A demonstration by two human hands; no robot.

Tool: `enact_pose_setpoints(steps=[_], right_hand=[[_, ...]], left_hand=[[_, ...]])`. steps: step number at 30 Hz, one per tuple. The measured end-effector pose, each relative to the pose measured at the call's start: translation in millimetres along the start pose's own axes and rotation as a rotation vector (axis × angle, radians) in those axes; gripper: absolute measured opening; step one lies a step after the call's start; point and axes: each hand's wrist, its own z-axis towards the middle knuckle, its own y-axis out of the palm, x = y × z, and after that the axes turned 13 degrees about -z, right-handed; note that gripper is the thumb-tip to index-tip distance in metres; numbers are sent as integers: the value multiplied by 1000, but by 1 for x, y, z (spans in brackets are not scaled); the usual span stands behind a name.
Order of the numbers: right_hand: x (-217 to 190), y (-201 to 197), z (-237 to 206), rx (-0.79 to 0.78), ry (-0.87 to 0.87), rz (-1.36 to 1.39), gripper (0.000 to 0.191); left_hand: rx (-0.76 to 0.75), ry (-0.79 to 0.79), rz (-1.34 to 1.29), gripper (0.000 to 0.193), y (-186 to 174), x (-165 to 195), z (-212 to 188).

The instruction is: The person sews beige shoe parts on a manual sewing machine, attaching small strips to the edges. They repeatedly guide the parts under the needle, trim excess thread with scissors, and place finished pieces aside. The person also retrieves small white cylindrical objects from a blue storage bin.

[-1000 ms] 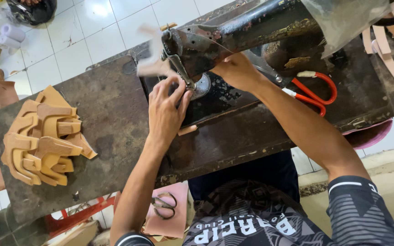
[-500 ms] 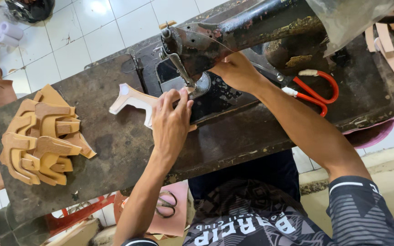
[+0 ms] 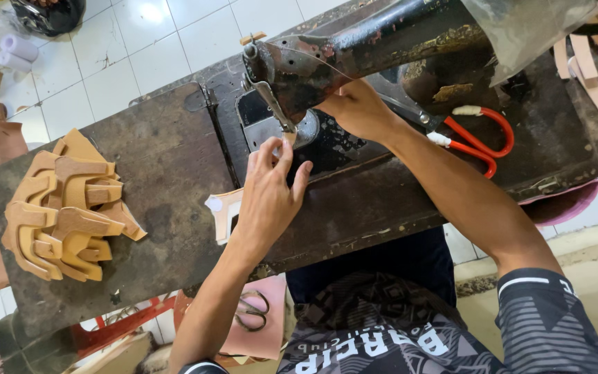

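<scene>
Pale leather piece (image 3: 224, 210) under left hand (image 3: 268, 194), fingers (image 3: 283, 156) at needle.

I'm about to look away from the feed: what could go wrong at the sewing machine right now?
1. The left hand fingertips sit right under the needle, so a stitch could catch them.
2. The pale leather piece is mostly hidden under that hand and may feed crooked.
3. The red-handled scissors lie beside the right hand, within elbow reach.
</scene>
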Motion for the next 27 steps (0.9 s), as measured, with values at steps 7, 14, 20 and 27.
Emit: enact_pose_setpoints(steps=[7,14,20,27], right_hand=[[11,6,2,25,4,24,23],[-12,-9,-9,-17,-31,-434,27],[-33,-6,-45,77,-542,-664,15],[-39,-1,-48,87,-606,-831,26]], left_hand=[[-54,-8,-92,46,1,1,0],[-44,-23,-123,33,7,-5,-3],[-4,55,-160,38,11,-16,-5],[12,48,-140,39,7,-13,-3]])
